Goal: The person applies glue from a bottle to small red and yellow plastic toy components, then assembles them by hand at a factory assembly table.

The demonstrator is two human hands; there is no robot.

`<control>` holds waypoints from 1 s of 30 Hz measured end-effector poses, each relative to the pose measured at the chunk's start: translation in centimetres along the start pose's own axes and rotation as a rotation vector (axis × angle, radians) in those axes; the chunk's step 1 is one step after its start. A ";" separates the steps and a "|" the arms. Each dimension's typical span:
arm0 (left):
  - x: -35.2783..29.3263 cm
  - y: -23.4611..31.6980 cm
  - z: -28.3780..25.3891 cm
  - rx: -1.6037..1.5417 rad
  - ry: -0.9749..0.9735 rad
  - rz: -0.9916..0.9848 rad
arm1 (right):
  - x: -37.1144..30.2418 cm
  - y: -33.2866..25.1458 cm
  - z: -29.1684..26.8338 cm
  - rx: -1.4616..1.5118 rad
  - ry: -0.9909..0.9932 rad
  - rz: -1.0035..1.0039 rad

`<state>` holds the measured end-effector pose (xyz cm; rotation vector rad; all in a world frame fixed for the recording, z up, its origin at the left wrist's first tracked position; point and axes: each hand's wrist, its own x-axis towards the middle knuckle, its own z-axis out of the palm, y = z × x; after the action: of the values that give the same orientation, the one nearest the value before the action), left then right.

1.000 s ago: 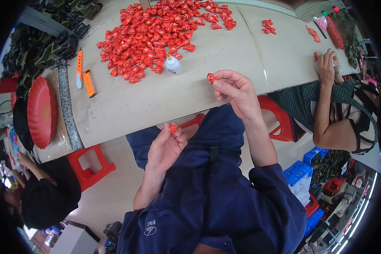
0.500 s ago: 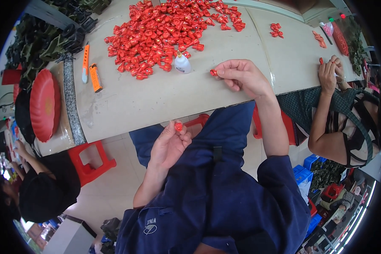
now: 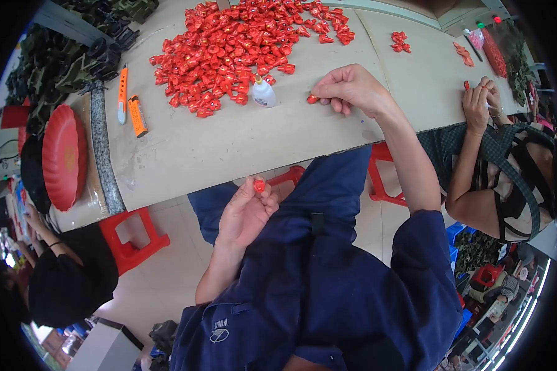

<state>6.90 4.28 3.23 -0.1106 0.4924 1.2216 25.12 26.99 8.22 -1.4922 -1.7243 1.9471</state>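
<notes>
Between the thumb and fingers of my left hand (image 3: 249,213) is a small red plastic piece (image 3: 259,185), held above my lap just off the table's near edge. Over the table, my right hand (image 3: 346,89) pinches another small red piece (image 3: 313,99) by its end, with the fingertips low over the tabletop. Just left of it stands a white squeeze bottle (image 3: 263,93) with a yellowish tip. Beyond the bottle spreads a big heap of similar red pieces (image 3: 229,52). What exactly these pieces are I cannot make out.
An orange utility knife (image 3: 122,96) and an orange box (image 3: 138,115) lie left on the table (image 3: 198,148). Further left is a red scalloped tray (image 3: 65,157). Several red pieces (image 3: 400,42) sit apart at right. A co-worker's hands (image 3: 479,102) work at the far right.
My right hand has shifted slightly away from me, its wrist arched higher and the red piece now tilted downward. My left hand stays nearly where it was.
</notes>
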 end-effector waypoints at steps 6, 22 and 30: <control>-0.2 0.0 -0.4 -0.016 -0.011 -0.007 | -0.6 0.6 0.4 -0.030 0.209 -0.065; -0.3 0.3 0.6 -0.187 -0.159 0.015 | -0.6 -0.6 11.6 -0.284 0.596 -0.637; -0.8 0.4 -0.4 -0.230 -0.194 0.046 | -2.3 0.5 12.2 -0.283 0.624 -0.837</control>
<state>6.26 3.59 3.32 -0.1749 0.1860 1.3162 17.68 17.10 7.30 -0.9984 -1.8915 0.7558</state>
